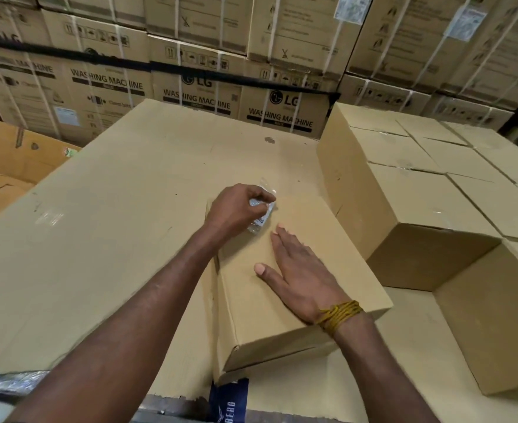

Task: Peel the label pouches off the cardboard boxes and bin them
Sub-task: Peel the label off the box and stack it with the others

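Observation:
A small plain cardboard box (321, 233) lies in front of me on a large flat sheet of cardboard (123, 209). My left hand (236, 209) is shut on a crumpled clear label pouch (262, 213) with a printed slip inside, at the box's far left corner. Part of the pouch hangs below my fingers against the box top; whether it still sticks there I cannot tell. My right hand (297, 270) lies flat on the box top, fingers spread, holding nothing. A yellow thread band (340, 314) circles that wrist.
Similar brown boxes (428, 190) are stacked to the right, close beside the small box. Behind stands a wall of washing machine cartons (196, 96), some with white labels (350, 7). Loose cardboard (19, 154) lies at the left. No bin is in view.

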The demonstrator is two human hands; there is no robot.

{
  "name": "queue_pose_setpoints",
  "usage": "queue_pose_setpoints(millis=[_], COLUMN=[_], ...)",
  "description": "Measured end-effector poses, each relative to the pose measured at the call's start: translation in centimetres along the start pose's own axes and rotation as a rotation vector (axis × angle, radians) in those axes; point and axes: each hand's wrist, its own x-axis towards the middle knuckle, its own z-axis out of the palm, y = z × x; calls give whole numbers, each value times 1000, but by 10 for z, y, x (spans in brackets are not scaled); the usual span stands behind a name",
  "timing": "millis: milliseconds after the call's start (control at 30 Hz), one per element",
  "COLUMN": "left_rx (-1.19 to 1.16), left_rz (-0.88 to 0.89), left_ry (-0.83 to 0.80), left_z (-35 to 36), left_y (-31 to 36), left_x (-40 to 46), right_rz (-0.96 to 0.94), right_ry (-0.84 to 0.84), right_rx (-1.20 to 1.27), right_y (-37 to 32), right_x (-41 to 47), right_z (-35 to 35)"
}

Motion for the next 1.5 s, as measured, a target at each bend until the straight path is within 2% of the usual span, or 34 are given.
queue_pose_setpoints(millis=[167,267,433,667,767,967,1200,1300,1500], left_rx=[-41,-29,-23,-39,2,3,-31,-28,34], left_rz=[-9,4,-6,-12,5,15,2,4,32], left_ry=[-13,-19,-3,-11,-7,-2,-10,-13,8], left_z=[1,0,1,1,0,1,2,2,2], left_y=[-1,-1,0,-1,1,1,0,1,2], left_x=[1,2,1,1,3,2,3,5,3], right_rz=[-36,-18,18,-33,-12,31,-10,3,55], right_ry=[-80,-96,2,-82,-103,-2,-79,-95,18], right_rx=[-25,-19,7,-8,-7,-10,-4,1,7], right_y=[-6,2,4,-2,7,8,5,13,16], right_x=[-60,-34,13,-63,-43,15,-62,-43,20], right_z=[3,-3,-3,5,-3,-4,2,-4,-7])
